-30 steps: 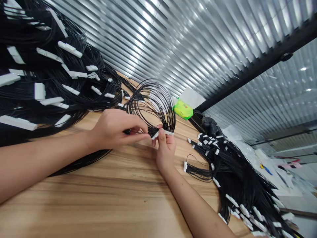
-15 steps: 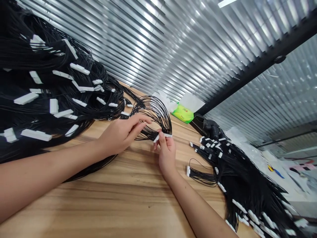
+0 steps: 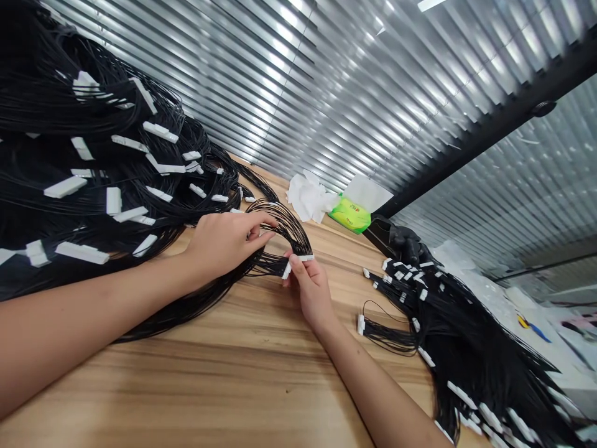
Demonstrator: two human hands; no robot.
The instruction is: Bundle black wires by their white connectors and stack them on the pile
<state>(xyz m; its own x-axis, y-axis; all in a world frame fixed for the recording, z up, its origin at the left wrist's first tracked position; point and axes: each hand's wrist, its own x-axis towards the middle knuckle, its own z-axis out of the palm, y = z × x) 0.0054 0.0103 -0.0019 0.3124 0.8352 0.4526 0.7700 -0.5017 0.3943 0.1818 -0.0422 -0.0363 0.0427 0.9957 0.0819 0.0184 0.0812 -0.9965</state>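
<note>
One white connector (image 3: pixel 298 257) stays pinched in my right hand (image 3: pixel 311 289); my left hand (image 3: pixel 224 242) grips the black wire loop (image 3: pixel 284 227), which seems lower over the counter (image 3: pixel 186 398) than before.

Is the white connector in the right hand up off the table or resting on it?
Up off the table: the white wire connector is pinched in the right hand, above the wooden tabletop, and its black wires loop toward the left hand.

The left hand (image 3: pixel 226 246) has drawn back from the white connector (image 3: pixel 301 257) and now curls over the black wire loop (image 3: pixel 289 224), which sits much lower than before; a crumpled white tissue (image 3: pixel 308 198) has come into view
</note>
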